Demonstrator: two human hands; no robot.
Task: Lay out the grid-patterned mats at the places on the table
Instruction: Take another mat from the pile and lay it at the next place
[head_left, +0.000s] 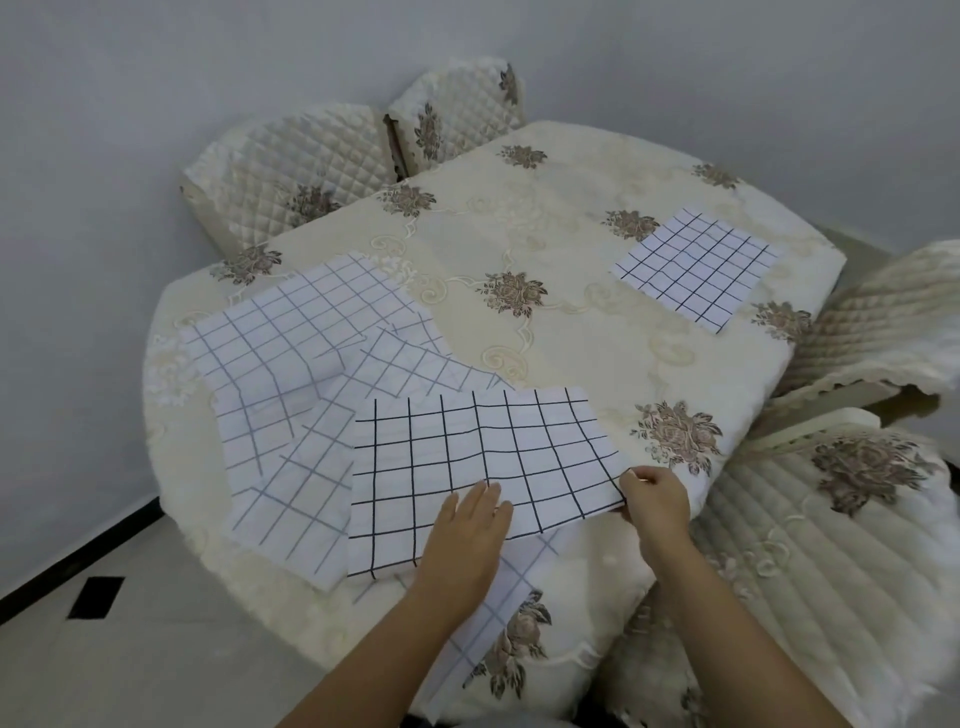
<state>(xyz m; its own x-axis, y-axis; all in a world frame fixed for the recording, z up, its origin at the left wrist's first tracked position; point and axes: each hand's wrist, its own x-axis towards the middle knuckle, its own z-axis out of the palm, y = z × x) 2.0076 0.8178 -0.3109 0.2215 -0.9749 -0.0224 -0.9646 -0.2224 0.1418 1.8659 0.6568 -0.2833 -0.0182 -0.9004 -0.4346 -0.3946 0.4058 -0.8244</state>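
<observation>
grid mat, white, dark lines, right hand seemingly pinching corner

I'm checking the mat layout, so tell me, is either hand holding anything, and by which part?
The right hand pinches the near right corner of the dark-lined mat. The left hand lies flat on its near edge, gripping nothing.

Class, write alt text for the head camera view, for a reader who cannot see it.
A person's left hand lies flat on a grid-patterned mat while the right hand pinches its corner, above a loose pile of mats at the near edge of a floral-clothed table. One mat already lies flat at the far right place.
</observation>
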